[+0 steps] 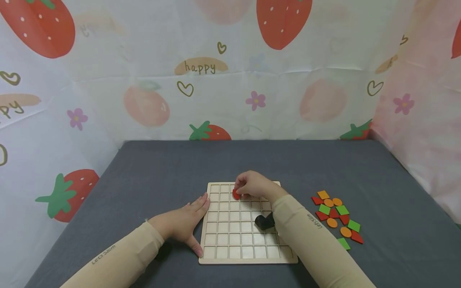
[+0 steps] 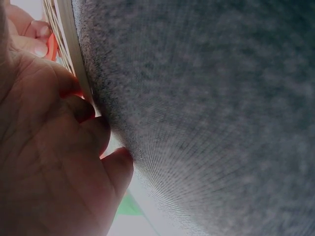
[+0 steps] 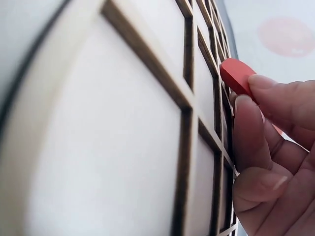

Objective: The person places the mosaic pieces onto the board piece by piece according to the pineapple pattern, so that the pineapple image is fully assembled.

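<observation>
Right hand (image 1: pixel 253 185) is pinching a red tile (image 1: pixel 235 195) with rounded edge between thumb and fingertip, holding it tilted over the third column from left, near the far edge of a pale wooden grid board (image 1: pixel 247 252); whether tile is touching board, cannot tell. Left hand (image 1: pixel 183 222) is lying spread and ungripping, fingers reaching along the board's left edge, thumb resting by the near-left corner. Board is sitting flat on dark grey cloth (image 1: pixel 162 168). Right of board, loose pieces are lying in a cluster: orange discs (image 1: pixel 332 223), one orange square (image 1: pixel 323 195), green four-sided tiles (image 1: pixel 354 225), red tiles (image 1: pixel 344 219). Beige sleeves (image 1: pixel 126 256) are covering both forearms. Behind, a strawberry-print curtain (image 1: pixel 216 104) is hanging.
</observation>
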Tool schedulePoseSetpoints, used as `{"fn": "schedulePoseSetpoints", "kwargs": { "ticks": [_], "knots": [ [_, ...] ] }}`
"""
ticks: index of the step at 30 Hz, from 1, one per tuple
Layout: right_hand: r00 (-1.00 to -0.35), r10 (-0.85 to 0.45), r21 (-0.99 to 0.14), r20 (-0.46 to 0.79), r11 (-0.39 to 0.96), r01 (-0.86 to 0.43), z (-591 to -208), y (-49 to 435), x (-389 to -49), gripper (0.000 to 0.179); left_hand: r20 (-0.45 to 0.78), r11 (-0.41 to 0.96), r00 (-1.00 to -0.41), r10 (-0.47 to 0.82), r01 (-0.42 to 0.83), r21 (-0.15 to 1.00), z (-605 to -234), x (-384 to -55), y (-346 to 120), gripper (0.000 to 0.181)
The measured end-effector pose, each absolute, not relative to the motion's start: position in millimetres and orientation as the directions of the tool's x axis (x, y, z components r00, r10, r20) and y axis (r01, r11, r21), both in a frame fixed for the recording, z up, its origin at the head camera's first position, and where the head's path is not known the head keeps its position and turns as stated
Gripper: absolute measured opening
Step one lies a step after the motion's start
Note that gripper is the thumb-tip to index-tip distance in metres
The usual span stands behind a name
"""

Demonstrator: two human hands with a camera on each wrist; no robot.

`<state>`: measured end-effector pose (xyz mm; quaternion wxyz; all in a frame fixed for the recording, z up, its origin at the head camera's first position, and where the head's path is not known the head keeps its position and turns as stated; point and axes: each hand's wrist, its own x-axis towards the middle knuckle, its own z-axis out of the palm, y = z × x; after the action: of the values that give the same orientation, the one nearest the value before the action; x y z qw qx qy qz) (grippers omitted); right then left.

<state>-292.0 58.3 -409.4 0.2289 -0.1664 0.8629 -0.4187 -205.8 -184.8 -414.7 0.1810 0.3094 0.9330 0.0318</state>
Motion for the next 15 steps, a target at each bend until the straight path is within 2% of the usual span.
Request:
{"fn": "schedulePoseSetpoints", "kwargs": {
  "ticks": [15],
  "knots": [
    [-0.88,-0.417,-0.655,-0.229,0.735,-0.178,-405.1,51.2,-290.5,0.008,-0.319,0.808,-0.744,0.587,0.562,0.177,-411.7,-204.3,-184.6,0.141]
  ]
}}
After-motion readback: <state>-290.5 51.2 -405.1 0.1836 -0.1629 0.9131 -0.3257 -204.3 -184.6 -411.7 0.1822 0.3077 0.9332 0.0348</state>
